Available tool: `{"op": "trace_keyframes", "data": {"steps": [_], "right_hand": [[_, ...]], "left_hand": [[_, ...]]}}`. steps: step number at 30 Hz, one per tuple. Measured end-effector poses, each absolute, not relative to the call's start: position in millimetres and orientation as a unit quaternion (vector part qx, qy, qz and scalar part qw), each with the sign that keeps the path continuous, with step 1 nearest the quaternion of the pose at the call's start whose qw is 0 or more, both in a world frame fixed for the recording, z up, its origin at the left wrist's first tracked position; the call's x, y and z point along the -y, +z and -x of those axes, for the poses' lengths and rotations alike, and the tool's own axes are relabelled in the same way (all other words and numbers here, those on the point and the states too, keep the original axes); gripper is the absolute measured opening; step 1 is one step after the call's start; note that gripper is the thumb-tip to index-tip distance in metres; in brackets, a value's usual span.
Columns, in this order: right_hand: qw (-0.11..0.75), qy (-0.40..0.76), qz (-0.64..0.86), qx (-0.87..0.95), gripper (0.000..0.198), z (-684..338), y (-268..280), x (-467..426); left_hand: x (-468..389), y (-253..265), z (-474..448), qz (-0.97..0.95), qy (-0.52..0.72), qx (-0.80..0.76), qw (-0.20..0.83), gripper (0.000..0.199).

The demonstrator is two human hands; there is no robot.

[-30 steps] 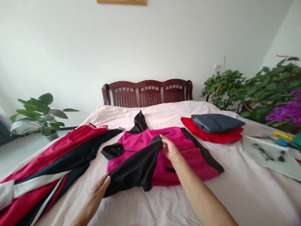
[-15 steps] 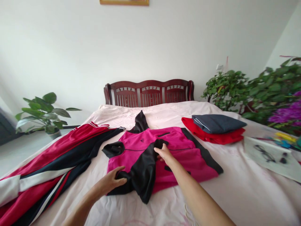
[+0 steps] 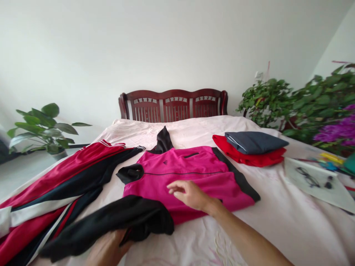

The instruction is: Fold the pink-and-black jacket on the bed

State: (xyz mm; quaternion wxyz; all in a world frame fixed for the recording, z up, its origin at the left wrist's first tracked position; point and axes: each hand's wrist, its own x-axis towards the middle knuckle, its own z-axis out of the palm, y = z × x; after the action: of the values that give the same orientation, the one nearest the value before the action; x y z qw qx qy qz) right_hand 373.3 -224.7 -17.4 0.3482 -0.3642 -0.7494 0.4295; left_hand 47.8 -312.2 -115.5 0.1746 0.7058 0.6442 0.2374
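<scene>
Left hand [image 3: 109,246]: you're propping the black sleeve [image 3: 111,218] from beneath, finger closure hidden. Right hand [image 3: 190,194]: hovering, fingers parted, above the pink jacket [image 3: 194,164].

Left hand [image 3: 109,248]: upward passage obstructed by the black sleeve [image 3: 111,218] of the magenta Adidas jacket [image 3: 161,184], lying across it; farther left, the red-and-navy striped track garment [image 3: 66,181] occupies the bed. Between the hands, the sleeve's bunched end blocks a low crossing. Right hand [image 3: 185,193]: overhead space unobstructed. To its right, past the jacket, bare bedsheet [image 3: 291,218] affords a wide lane. Ahead and right, the folded clothes stack [image 3: 255,144] forms a raised obstacle.
</scene>
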Motion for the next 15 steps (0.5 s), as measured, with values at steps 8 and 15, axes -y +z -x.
{"op": "trace_keyframes", "data": {"steps": [8,15], "right_hand": [[0.284,0.111,0.470,0.828,0.025,-530.2,-48.6,291.1],[0.203,0.026,0.460,0.864,0.025,-486.5,-66.3,291.8]], "left_hand": [[316.3,-105.7,-50.5,-0.624,0.405,-0.587,0.318,0.041],[315.4,-108.1,-40.8,-0.646,0.393,-0.577,0.310,0.038]]}}
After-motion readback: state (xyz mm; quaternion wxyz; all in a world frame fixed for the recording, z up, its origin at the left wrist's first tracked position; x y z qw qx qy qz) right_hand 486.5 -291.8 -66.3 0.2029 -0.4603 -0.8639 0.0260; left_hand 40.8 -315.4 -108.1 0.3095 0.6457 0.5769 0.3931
